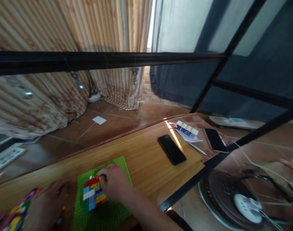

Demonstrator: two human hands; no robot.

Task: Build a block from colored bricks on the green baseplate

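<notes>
Right hand (114, 182), fingers curled at brick patch (92, 193), grip unclear; green baseplate (79, 208) beneath likely anchors it. Left hand (45, 205) over loose bricks (16, 215) at left, probably for reach; finger opening, hold unclear.

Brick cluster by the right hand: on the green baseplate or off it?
On it: the green baseplate shows beyond the brick cluster on several sides.

Looks like home: patterned curtains (105, 29), tiled floor (119, 119), toy bricks (16, 220) on wooden table (141, 146).
</notes>
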